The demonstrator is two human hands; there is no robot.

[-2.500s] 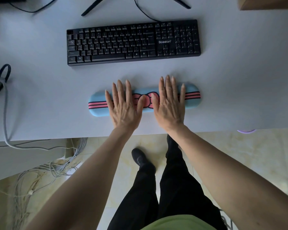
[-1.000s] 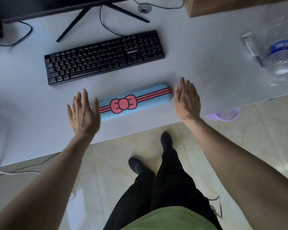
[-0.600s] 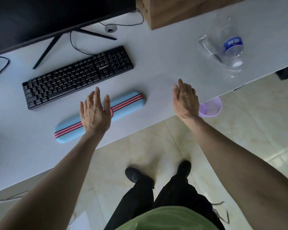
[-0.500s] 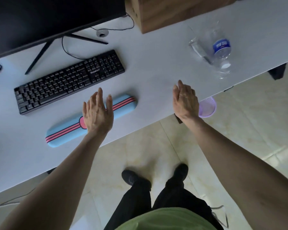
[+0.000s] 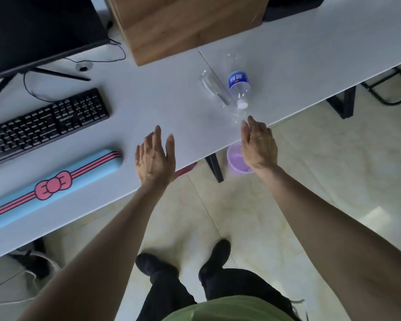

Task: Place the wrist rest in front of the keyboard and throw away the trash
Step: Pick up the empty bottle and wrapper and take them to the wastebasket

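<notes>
A long light-blue padded wrist rest (image 5: 53, 186) with pink stripes and a pink bow lies on the white desk (image 5: 162, 105) at about eight o'clock in the view, just in front of the black keyboard (image 5: 44, 126) and roughly parallel to it, a narrow strip of desk between them. Neither hand touches it.

The left hand (image 5: 154, 158) hovers over the desk's near edge at the centre, palm down, fingers spread and relaxed, holding nothing. The right hand (image 5: 258, 145) reaches toward one o'clock, over the desk edge, fingers extended and loosely together, empty; its fingertips are near a crumpled clear plastic wrapper (image 5: 235, 115), though contact cannot be told.

At one o'clock from the centre, an empty clear plastic bottle (image 5: 239, 88) with a blue label and white cap lies on its side on the desk, beside a clear narrow plastic piece (image 5: 212, 88) to its left.

A small lilac mesh waste bin (image 5: 235, 159) stands on the pale tiled floor (image 5: 322, 181) under the desk edge, partly hidden behind the right hand.

A dark monitor (image 5: 39, 28) sits at eleven o'clock, a wooden box (image 5: 185, 22) at twelve.
</notes>
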